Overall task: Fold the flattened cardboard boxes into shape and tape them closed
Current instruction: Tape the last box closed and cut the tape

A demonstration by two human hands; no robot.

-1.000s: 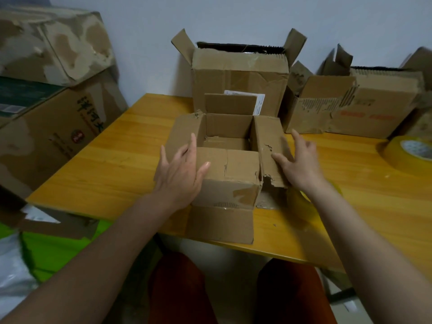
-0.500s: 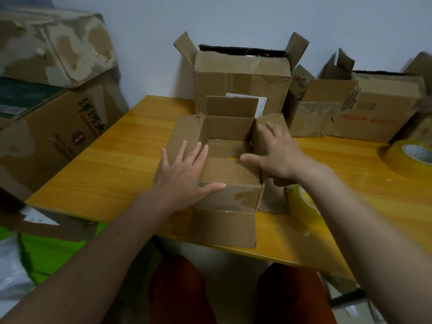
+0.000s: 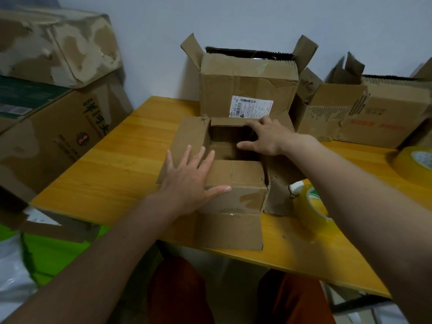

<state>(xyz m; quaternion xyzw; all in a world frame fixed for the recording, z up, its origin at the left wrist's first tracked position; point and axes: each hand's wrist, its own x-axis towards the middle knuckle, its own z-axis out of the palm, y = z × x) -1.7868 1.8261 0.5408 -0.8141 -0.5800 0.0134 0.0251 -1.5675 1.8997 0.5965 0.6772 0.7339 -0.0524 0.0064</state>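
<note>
Your left hand (image 3: 189, 181) lay flat with its fingers spread, pressing on the near-left corner of the small cardboard box (image 3: 233, 183), palm over the left flap (image 3: 187, 136) and thumb stretched across the near flap. Your right hand (image 3: 264, 136) reached over the box's open top, fingers loosely extended and resting on the far-right rim, thumb pointing into the cavity; it gripped nothing that I could make out. The box sat at the front middle of the yellow wooden bench (image 3: 105, 174), its near bottom flap (image 3: 230, 230) lying out flat over the bench edge. Just to its right stood a roll of yellow tape (image 3: 313, 211), on its edge. A taller open box with a shipping label (image 3: 247, 90) stood right behind, another open box (image 3: 374, 113) to its right, and a second tape roll (image 3: 413, 162) near the right edge. Large cartons (image 3: 53, 101) were stacked to the left.
</note>
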